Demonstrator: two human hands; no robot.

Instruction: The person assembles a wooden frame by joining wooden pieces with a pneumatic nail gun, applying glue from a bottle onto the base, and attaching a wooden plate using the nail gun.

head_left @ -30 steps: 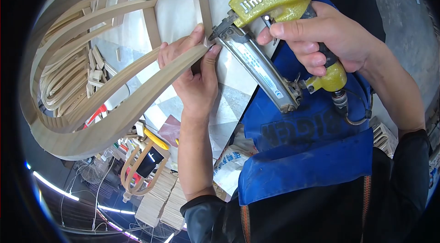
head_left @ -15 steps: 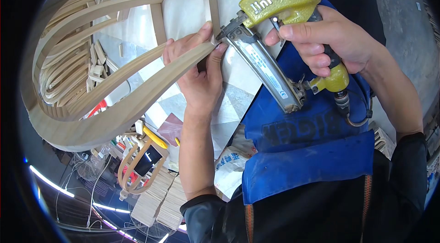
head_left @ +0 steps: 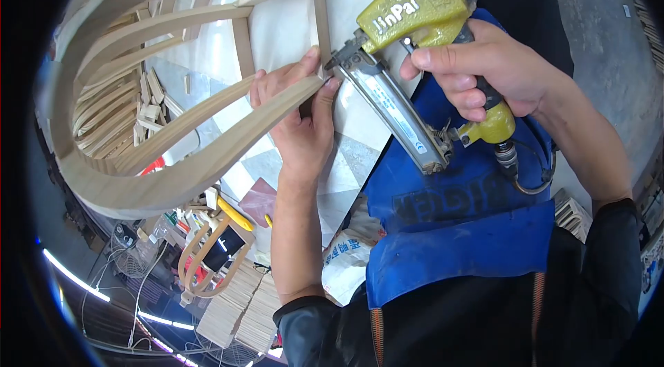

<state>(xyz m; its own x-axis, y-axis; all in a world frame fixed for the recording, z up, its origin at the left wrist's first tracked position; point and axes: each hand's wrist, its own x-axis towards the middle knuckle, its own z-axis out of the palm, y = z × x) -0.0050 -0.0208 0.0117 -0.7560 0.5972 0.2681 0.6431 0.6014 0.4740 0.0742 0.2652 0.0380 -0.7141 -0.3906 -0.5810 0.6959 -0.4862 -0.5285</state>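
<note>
while the left hand pinches the wooden frame, the right hand holds a yellow nail gun.
the frame's corner sits between the left thumb and fingers, bent close around it; the right fingers curl around the gun's handle.
</note>
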